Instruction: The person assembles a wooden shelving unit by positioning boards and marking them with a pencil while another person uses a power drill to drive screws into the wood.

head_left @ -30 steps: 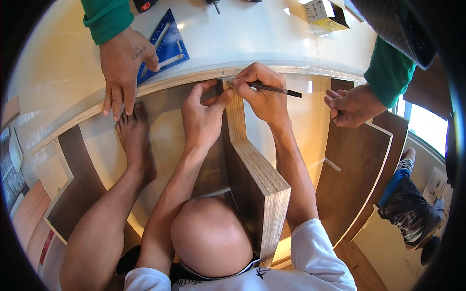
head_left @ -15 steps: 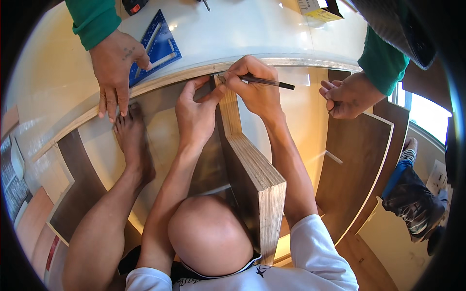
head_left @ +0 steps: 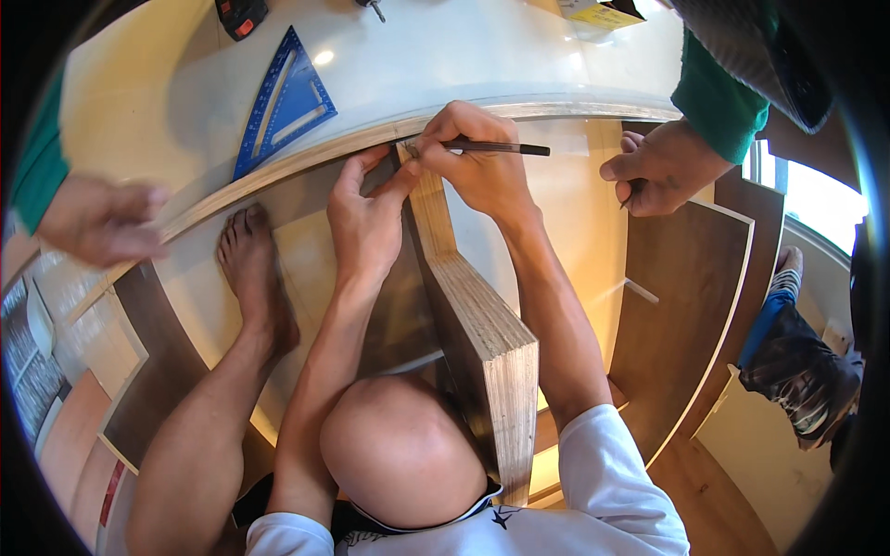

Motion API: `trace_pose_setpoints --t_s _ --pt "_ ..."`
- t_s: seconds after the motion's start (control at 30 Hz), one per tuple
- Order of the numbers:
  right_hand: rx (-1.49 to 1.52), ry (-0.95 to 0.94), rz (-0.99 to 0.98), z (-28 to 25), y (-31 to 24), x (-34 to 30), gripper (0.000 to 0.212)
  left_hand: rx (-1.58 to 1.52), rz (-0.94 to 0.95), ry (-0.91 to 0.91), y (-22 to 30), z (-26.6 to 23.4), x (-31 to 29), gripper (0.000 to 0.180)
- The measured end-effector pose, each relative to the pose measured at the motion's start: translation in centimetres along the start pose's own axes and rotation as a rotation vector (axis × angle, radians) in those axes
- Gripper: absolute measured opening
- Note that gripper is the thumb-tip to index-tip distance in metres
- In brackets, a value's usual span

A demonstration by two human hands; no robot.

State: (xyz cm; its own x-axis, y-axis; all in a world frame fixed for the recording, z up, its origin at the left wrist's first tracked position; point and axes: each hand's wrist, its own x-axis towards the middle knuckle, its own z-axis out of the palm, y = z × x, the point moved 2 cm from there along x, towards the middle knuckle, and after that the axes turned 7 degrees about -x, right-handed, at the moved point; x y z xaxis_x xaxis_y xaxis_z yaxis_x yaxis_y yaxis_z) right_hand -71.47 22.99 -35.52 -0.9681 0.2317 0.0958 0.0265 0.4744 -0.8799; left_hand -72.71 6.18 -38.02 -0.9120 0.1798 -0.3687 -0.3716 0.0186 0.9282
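The dark pen [head_left: 508, 148] is pinched in the right hand [head_left: 480, 165], its tip hidden by the fingers, at the upright plywood panel's [head_left: 477, 310] far end. The left hand [head_left: 368, 222] is there too; whether it grips, I cannot tell. A co-worker's hand [head_left: 107, 221] blurs at left; the top edge crops a black-and-red tool [head_left: 241, 15].

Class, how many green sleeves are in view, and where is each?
2. One green sleeve is at the left edge; the other green sleeve is upper right, beyond the pen, partly covered by a dark shape. More may be hidden.
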Motion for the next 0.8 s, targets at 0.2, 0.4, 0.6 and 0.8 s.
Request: trace_pose_setpoints --t_s 0.2,0.4,0.6,0.8 --pt "0.101 0.025 0.05 -0.1 0.7 -0.3 0.01 -0.04 0.052 -0.015 -0.6 0.2 0.3 0.058" --pt "0.523 0.136 0.242 -3.2 -2.5 -2.7 0.017 0.28 -0.14 -0.021 2.0 -0.5 0.1 0.045" --pt "0.126 -0.188 0.169 -9.3 -12.2 -13.3 0.077 0.908 0.755 -0.072 6.8 -3.1 1.1 0.069" --pt "-0.155 -0.106 0.57 -5.3 -18.3 -17.9 0.1 1.071 0.455 -0.489 6.4 -2.5 5.4 0.08"
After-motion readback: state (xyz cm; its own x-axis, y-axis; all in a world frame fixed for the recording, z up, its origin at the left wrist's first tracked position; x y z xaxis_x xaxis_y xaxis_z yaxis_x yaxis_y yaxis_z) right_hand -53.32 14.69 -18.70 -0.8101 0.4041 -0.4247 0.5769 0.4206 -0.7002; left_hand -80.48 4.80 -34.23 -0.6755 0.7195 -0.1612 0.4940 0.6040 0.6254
